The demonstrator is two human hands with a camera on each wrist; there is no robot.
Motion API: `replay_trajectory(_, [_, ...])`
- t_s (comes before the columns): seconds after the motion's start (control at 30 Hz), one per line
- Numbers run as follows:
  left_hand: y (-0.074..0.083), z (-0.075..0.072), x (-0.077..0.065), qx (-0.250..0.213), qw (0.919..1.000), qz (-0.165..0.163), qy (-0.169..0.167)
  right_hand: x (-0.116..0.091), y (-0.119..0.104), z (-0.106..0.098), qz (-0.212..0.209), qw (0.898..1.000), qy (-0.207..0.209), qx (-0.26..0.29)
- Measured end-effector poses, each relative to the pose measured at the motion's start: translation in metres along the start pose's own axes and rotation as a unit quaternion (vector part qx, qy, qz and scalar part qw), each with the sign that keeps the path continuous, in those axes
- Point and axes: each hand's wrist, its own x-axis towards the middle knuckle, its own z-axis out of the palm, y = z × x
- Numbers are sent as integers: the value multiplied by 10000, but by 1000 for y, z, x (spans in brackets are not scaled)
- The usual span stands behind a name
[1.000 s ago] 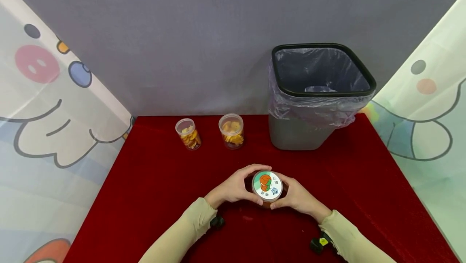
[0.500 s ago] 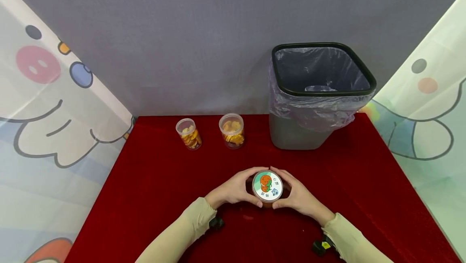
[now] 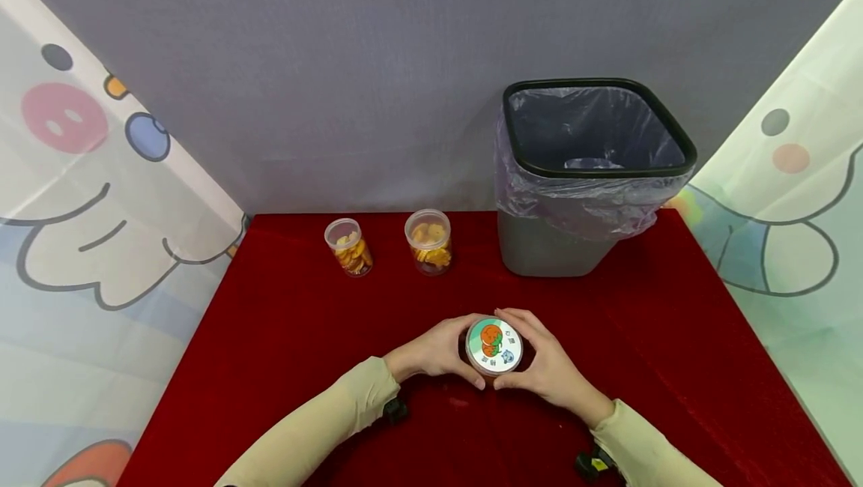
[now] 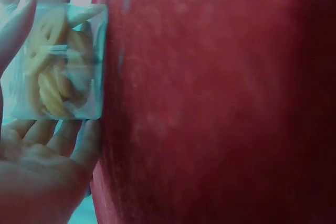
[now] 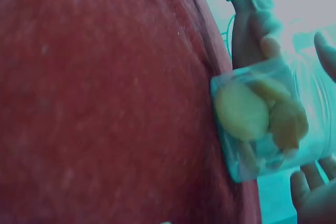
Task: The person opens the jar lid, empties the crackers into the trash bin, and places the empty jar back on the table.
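A clear plastic jar (image 4: 64,61) with yellowish snack pieces inside stands on the red cloth, seen from the side in both wrist views. Its round lid (image 3: 494,346) carries a white and green label with orange fruit. In the head view my left hand (image 3: 441,348) curves round the jar from the left, thumb on the near side. From the right, my right hand (image 3: 549,363) holds it likewise, fingers round the far side of the lid and thumb at the near side. The jar's lower part is mostly hidden beneath the lid in the head view.
Two clear jars stand farther back, a narrow jar (image 3: 349,249) and a wider jar (image 3: 429,243), both with yellow snack pieces. A grey trash bin (image 3: 556,243) with a plastic liner stands at the back right. Behind rises a grey wall (image 3: 337,82).
My left fingertips have drawn back leftward from the lid's far side, while my right fingers have reached farther left round it. The jar stays in nearly the same spot.
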Motion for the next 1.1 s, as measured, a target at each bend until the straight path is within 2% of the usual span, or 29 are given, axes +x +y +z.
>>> replay_trajectory(0.23, [-2, 0, 1, 289, 9993, 82, 211, 1, -12, 7, 111, 9983, 327, -479])
replay_trajectory(0.37, [-2, -2, 3, 312, 9992, 23, 242, 3, -10, 8, 133, 9982, 446, -369])
replay_trajectory(0.5, [-3, -3, 4, 375, 9990, -24, 225, 6, -26, 3, 61, 9989, 407, -209])
replay_trajectory(0.6, [-3, -4, 4, 426, 9989, -6, 190, 8, -31, -1, 98, 9997, 209, -64])
replay_trajectory(0.7, [-3, -5, 5, 430, 9990, 52, 127, 10, -11, -3, 101, 9999, -106, 58])
replay_trajectory(0.8, [-4, -6, 5, 408, 9991, 108, 73, 14, 6, -7, -76, 9986, -492, 149])
replay_trajectory(0.93, [-5, -6, 5, 300, 9995, 81, 17, 22, 17, -16, -332, 9936, -1016, 353])
replay_trajectory(1.1, [-7, -4, 5, 21, 10000, 88, -12, 29, 20, -24, -348, 9848, -1541, 726])
